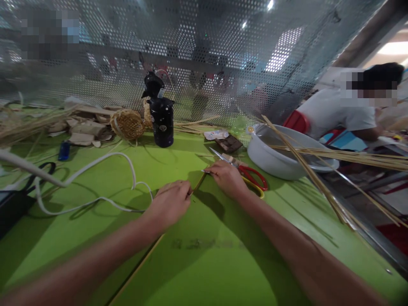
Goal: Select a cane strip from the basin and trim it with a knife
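Observation:
My left hand (170,202) is closed in a pinch on a thin bamboo strip (140,265) that runs across the green table (204,263) toward me. My right hand (227,177) is closed on the strip's far end, with what looks like a small blade tip sticking out to its left. Red and yellow handled scissors (251,177) lie just right of my right hand, touching it or nearly so.
A white basin (280,157) with long bamboo strips across it stands at the right. A black bottle (162,119) and woven baskets (127,124) sit at the back by a perforated metal screen. White cable (95,165) loops at left. Another person sits far right.

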### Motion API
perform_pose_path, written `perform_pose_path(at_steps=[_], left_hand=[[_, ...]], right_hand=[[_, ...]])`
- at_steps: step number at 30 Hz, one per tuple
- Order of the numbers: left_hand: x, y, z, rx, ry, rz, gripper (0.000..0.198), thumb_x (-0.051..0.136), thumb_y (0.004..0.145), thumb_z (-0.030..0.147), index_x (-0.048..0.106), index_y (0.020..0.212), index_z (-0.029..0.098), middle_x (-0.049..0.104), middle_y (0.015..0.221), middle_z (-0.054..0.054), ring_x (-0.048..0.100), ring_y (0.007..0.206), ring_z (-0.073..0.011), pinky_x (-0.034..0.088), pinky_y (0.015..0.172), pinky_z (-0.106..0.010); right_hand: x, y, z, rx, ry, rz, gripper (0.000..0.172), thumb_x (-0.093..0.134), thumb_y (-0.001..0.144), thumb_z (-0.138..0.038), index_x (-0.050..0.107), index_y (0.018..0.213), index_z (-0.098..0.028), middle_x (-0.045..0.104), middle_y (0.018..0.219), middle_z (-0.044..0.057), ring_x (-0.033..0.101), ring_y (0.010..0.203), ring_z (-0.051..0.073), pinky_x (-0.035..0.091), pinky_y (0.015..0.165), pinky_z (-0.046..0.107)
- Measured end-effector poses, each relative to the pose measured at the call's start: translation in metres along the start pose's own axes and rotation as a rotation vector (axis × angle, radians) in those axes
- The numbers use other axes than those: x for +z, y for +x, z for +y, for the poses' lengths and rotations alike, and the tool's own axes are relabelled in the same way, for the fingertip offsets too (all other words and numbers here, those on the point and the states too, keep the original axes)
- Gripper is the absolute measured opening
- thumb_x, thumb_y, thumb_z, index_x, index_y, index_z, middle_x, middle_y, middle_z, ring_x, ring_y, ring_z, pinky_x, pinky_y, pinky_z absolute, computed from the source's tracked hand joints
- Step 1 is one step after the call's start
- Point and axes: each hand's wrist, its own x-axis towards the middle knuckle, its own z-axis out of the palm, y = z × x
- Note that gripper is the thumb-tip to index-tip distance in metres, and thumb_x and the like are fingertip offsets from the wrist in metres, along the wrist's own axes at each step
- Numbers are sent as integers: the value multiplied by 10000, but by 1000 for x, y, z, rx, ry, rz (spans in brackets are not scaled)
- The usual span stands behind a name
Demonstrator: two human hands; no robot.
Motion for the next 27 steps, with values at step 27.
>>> perform_pose_path(at_steps=[27], left_hand=[[4,-4,4,25,38,32,222,450,862,90,635,948,178,714,969,-83,676,925,-236,515,848,-376]], right_hand=[[-4,-9,-18,-142,16,-66,288,563,891,-6,782,973,-174,710,890,70,623,874,208,483,783,311]])
